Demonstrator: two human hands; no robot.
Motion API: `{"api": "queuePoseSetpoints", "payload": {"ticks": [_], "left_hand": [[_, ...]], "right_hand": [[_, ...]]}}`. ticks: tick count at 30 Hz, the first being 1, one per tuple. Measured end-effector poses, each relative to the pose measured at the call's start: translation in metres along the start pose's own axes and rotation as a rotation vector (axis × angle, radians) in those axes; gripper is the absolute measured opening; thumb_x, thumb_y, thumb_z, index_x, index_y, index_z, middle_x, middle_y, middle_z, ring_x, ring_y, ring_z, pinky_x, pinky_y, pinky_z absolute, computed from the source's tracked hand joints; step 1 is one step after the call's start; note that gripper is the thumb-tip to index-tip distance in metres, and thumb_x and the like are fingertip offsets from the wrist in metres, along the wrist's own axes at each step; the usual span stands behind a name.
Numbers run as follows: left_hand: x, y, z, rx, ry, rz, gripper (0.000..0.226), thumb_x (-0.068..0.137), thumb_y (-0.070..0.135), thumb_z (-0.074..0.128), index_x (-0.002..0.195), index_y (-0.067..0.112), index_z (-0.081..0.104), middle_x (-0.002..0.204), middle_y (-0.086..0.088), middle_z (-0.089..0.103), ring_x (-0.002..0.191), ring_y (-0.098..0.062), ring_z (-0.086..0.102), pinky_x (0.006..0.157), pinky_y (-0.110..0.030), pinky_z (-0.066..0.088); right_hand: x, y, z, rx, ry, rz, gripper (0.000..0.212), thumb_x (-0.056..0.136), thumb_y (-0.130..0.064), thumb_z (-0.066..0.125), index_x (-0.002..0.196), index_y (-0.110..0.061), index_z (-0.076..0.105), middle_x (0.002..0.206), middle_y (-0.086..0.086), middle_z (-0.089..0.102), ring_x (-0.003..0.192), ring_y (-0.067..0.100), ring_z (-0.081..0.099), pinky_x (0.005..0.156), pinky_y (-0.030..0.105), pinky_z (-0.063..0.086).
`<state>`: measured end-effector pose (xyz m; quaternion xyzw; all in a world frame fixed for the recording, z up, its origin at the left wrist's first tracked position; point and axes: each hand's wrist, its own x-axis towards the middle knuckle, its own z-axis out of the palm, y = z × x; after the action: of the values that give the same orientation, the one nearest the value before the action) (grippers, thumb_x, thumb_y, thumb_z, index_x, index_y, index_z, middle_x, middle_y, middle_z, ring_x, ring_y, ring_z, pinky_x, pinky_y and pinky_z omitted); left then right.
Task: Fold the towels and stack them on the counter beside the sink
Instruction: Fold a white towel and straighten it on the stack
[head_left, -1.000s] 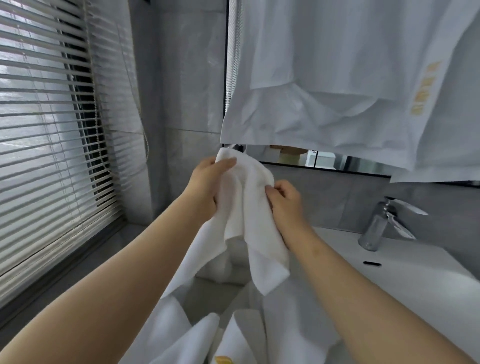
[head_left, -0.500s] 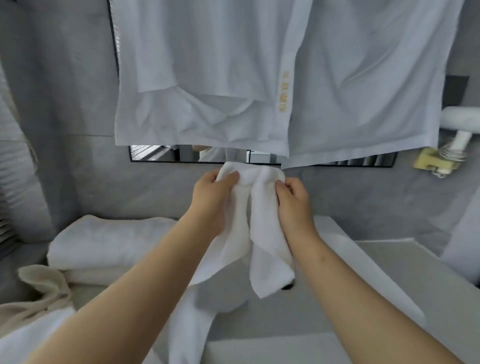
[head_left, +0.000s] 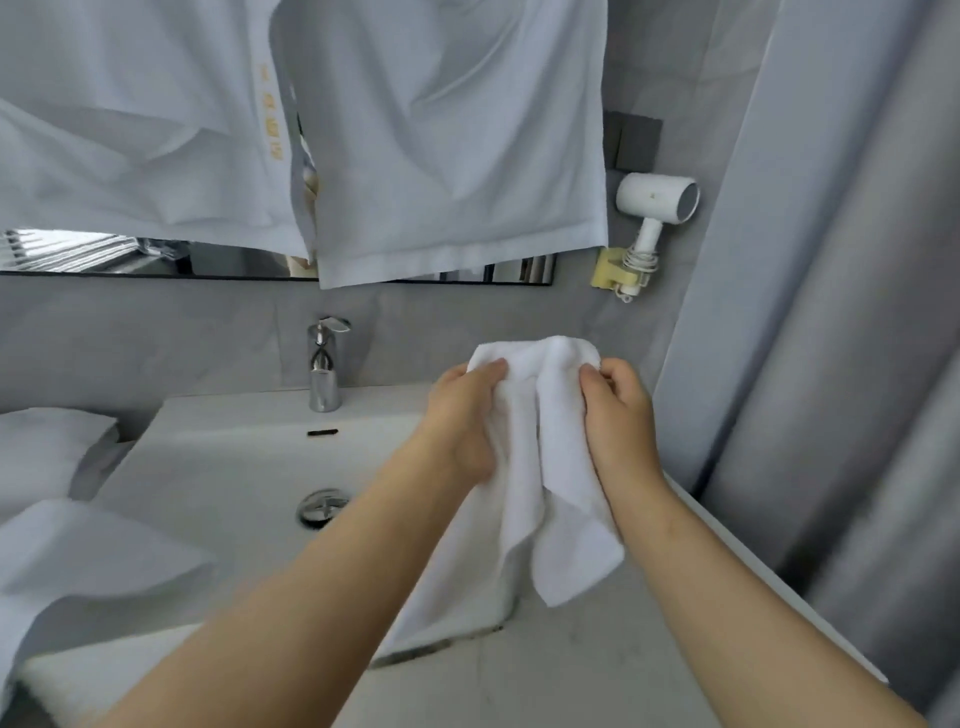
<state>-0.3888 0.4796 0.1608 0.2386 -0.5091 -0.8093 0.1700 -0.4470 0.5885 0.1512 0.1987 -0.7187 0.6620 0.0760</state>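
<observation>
Left hand (head_left: 464, 410) and right hand (head_left: 618, 415) both grip the top of a small white towel (head_left: 540, 467), held up over the counter (head_left: 571, 665) right of the sink (head_left: 234, 467), tail hanging onto it.

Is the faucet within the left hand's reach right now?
Likely not yet: both the left hand and right hand grip the towel. Nothing stands between it and the faucet over the sink.
</observation>
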Motion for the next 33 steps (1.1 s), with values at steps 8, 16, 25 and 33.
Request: {"api": "queuePoseSetpoints", "payload": {"ticks": [8, 16, 25, 33], "left_hand": [[0.056, -0.041, 0.089, 0.073, -0.151, -0.137, 0.020, 0.088, 0.024, 0.059, 0.104, 0.012, 0.061, 0.097, -0.008, 0.067, 0.080, -0.021, 0.063, 0.061, -0.028, 0.047], [0.135, -0.085, 0.132, 0.063, -0.202, -0.236, 0.034, 0.093, 0.025, 0.053, 0.123, 0.010, 0.055, 0.112, -0.011, 0.066, 0.094, -0.025, 0.063, 0.070, -0.031, 0.049], [0.180, -0.111, 0.131, -0.042, -0.093, -0.260, 0.032, 0.088, 0.028, 0.054, 0.107, 0.006, 0.065, 0.106, -0.014, 0.067, 0.096, -0.029, 0.060, 0.087, -0.036, 0.045], [0.198, -0.150, 0.115, 0.083, 0.164, -0.219, 0.018, 0.095, 0.023, 0.052, 0.102, 0.008, 0.060, 0.098, -0.017, 0.065, 0.086, -0.030, 0.061, 0.080, -0.039, 0.051]], "right_hand": [[0.056, 0.052, -0.080, -0.137, 0.129, 0.039, 0.026, 0.096, -0.018, 0.044, 0.070, -0.019, 0.042, 0.067, -0.006, 0.043, 0.061, 0.008, 0.040, 0.055, 0.018, 0.034], [0.114, 0.098, -0.111, -0.215, 0.151, 0.102, 0.012, 0.085, -0.011, 0.051, 0.077, -0.006, 0.058, 0.067, -0.005, 0.052, 0.063, 0.009, 0.044, 0.055, 0.016, 0.036], [0.169, 0.158, -0.111, -0.268, -0.045, 0.150, 0.026, 0.092, -0.027, 0.055, 0.069, -0.014, 0.052, 0.063, -0.004, 0.051, 0.060, 0.011, 0.044, 0.053, 0.019, 0.035], [0.186, 0.209, -0.111, -0.369, -0.354, 0.152, 0.015, 0.086, -0.025, 0.060, 0.071, -0.026, 0.057, 0.076, -0.013, 0.061, 0.074, 0.008, 0.057, 0.065, 0.022, 0.042]]}}
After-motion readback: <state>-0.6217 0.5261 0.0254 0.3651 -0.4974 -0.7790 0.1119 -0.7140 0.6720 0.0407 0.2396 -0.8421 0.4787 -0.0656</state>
